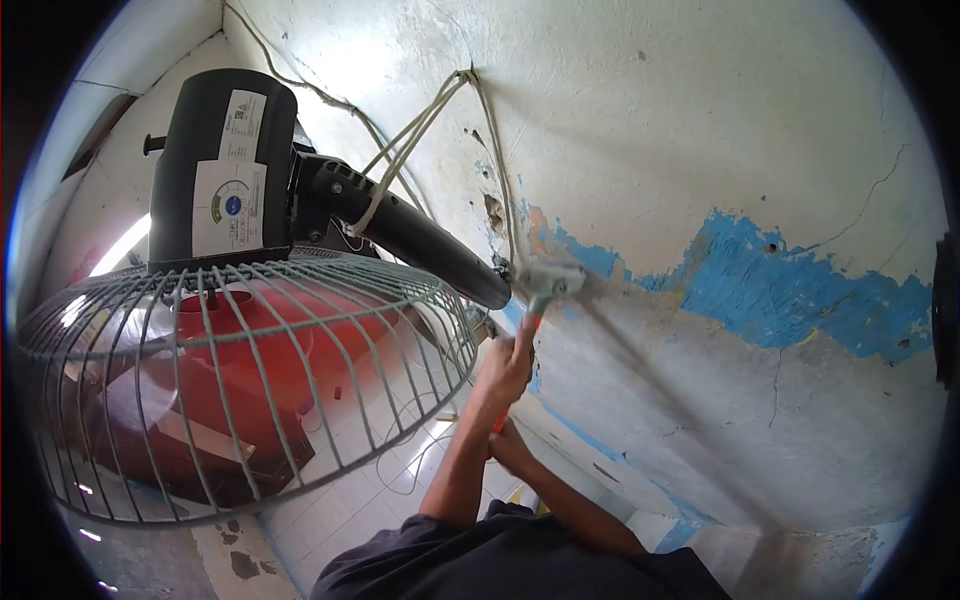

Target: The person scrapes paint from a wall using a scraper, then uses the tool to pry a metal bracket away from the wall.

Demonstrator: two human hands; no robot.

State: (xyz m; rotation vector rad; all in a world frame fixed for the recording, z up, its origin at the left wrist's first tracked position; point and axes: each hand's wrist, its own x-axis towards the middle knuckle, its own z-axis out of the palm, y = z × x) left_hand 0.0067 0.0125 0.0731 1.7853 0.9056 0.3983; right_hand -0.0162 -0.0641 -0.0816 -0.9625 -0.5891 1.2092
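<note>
A wall scraper (pixel 548 283) with a wide greyish head and a red handle is pressed to or very near the wall (pixel 640 345), by the left end of a strip of peeling blue paint. My left hand (pixel 503 375) wraps around the upper part of its handle, just below the head. Lower down, my right hand (pixel 512 450) is closed at the bottom end of the same handle, partly hidden behind my left forearm. The scraper's head looks slightly blurred. Blue paint (pixel 750 280) shows in ragged patches between cream plaster above and bare grey surface below.
A wall fan with a black motor (pixel 225 165), wire guard (pixel 270 400) and red blades (pixel 240 345) fills the left side. Its black arm (pixel 430 245) reaches close to the scraper. A looped cable (pixel 415 130) hangs along the wall. White floor tiles (pixel 345 490) lie below.
</note>
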